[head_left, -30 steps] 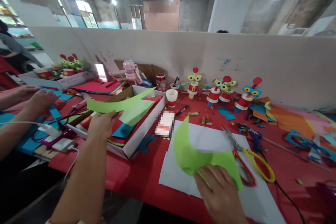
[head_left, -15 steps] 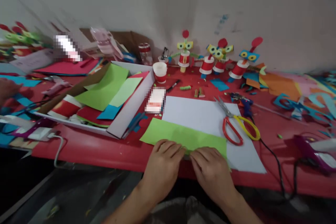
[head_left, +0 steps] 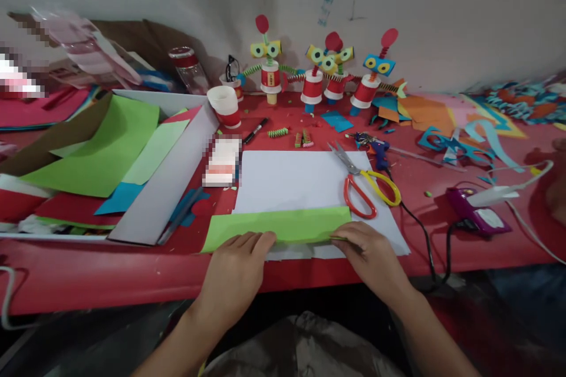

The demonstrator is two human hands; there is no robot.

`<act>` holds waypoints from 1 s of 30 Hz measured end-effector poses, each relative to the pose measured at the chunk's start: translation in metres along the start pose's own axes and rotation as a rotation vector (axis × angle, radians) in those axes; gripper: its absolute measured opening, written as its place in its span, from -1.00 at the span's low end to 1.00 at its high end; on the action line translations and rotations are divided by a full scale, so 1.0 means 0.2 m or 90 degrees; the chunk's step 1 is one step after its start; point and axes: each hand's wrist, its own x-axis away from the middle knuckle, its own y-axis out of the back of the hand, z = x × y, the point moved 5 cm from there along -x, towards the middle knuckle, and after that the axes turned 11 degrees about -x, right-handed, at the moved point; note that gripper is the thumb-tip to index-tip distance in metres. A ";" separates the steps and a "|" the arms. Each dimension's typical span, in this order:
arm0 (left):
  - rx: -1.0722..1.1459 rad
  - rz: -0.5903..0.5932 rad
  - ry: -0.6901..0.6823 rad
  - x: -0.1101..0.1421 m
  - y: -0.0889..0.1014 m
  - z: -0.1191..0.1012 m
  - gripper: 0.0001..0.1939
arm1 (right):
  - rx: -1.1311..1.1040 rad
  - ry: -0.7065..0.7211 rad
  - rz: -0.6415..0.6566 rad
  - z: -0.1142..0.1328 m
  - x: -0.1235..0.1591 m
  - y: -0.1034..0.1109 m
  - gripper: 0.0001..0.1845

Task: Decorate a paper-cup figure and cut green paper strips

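A folded strip of light green paper (head_left: 283,225) lies across the near edge of a white sheet (head_left: 292,179) on the red table. My left hand (head_left: 236,268) rests flat on the strip's lower left part, fingers stretched out. My right hand (head_left: 369,256) presses on the strip's right end, fingertips together at the fold. Red and yellow scissors (head_left: 365,185) lie on the white sheet, just beyond my right hand.
A white box (head_left: 165,185) with green, blue and red paper stands at the left. Paper-cup figures (head_left: 316,79) line the back wall. A glue gun (head_left: 378,150), a black cable (head_left: 424,235), a purple device (head_left: 475,215) and coloured paper scraps (head_left: 446,121) lie at the right.
My left hand let go of a green sheet over the box and came to the strip. The green paper was laid flat and folded; my hands have spread apart along it.
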 end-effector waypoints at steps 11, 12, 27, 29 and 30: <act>-0.055 0.091 0.056 -0.21 -0.11 0.11 -0.83 | 0.253 -0.078 -0.056 -0.04 -0.12 0.00 -0.73; -0.052 0.090 0.061 -0.20 -0.12 0.11 -0.84 | 0.272 -0.081 -0.050 -0.04 -0.12 0.00 -0.69; -0.091 0.172 0.088 -0.20 -0.16 0.16 -0.80 | 0.237 -0.094 -0.080 -0.07 -0.09 -0.03 -0.63; -0.100 0.160 0.078 -0.21 -0.15 0.15 -0.80 | 0.244 -0.099 -0.082 -0.06 -0.09 -0.03 -0.65; -0.101 0.154 0.075 -0.21 -0.15 0.14 -0.80 | 0.247 -0.101 -0.083 -0.06 -0.09 -0.03 -0.65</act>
